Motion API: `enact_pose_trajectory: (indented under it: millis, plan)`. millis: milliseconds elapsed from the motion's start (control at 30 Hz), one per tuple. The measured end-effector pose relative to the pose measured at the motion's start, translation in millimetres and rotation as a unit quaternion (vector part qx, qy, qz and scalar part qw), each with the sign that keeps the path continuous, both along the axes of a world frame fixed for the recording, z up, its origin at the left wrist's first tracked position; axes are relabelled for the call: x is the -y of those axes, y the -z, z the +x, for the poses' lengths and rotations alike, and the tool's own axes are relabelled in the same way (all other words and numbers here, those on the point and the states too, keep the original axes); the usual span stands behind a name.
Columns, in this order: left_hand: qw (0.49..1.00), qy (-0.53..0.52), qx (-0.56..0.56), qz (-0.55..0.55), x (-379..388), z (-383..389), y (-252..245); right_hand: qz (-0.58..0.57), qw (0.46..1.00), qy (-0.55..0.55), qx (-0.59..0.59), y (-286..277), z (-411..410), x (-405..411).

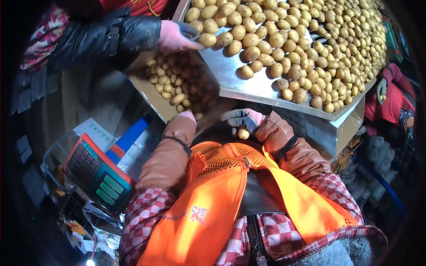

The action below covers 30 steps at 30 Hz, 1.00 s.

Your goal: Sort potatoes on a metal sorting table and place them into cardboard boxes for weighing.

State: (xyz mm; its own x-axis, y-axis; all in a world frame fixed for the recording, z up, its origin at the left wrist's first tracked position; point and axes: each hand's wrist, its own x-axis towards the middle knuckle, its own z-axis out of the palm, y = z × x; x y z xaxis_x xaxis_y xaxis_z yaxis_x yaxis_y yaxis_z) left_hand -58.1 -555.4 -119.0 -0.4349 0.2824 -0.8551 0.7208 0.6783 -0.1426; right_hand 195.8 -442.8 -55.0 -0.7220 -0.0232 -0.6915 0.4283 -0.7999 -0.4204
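Note:
My left hand (187, 115), in a pink glove, reaches over the near edge of an open cardboard box (141, 78). Its fingers are hidden, so whether it grips anything does not show. Small potatoes (166, 84) lie inside the box, partly in deep shadow. Close to the front of my orange vest, my right hand (244, 119) wears a pink and grey glove. One potato (243, 133) is held under its curled fingers. Above it is the rim of a metal sorting table (266, 98), with loose potatoes (299, 63) spread thickly across the top.
A co-worker's pink-gloved hand (174, 36) touches the table's left edge, above the box. Left of me stands a digital scale display (100, 173) on a blue post (129, 138). A cardboard box (346, 126) stands under the table. Another person (387, 96) is at far right.

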Motion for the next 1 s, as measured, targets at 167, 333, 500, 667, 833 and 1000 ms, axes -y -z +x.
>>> enact_pose_trajectory:
  millis: [167, 333, 500, 667, 833, 1000]
  plan:
    - [0.898, -0.289, 0.23, 0.237, 26.5, -6.7, -36.0, 0.293, 0.948, -0.044, -0.118, -12.4, -15.0, -6.1]
    - [0.807, -0.398, 0.278, 0.335, 9.5, -21.3, -10.0, 0.008, 0.996, -0.074, -0.058, -37.7, -32.3, -33.0]
    - [0.982, 0.021, -0.045, 0.182, 11.7, -23.7, 62.7, 0.065, 0.997, -0.009, -0.04, -89.8, 33.9, -78.6]
    - [0.994, -0.101, -0.036, 0.001, 40.7, 0.4, 55.8, 0.154, 0.878, 0.388, -0.233, -95.0, 141.1, -149.2]
    - [0.868, -0.339, -0.058, 0.358, -7.2, 14.4, -18.5, 0.194, 0.777, 0.599, -0.006, -83.2, 201.0, -204.3]
    - [0.694, -0.176, 0.088, 0.693, -108.0, 77.8, -63.5, 0.608, 0.77, 0.16, 0.105, -64.6, 133.3, -178.7]
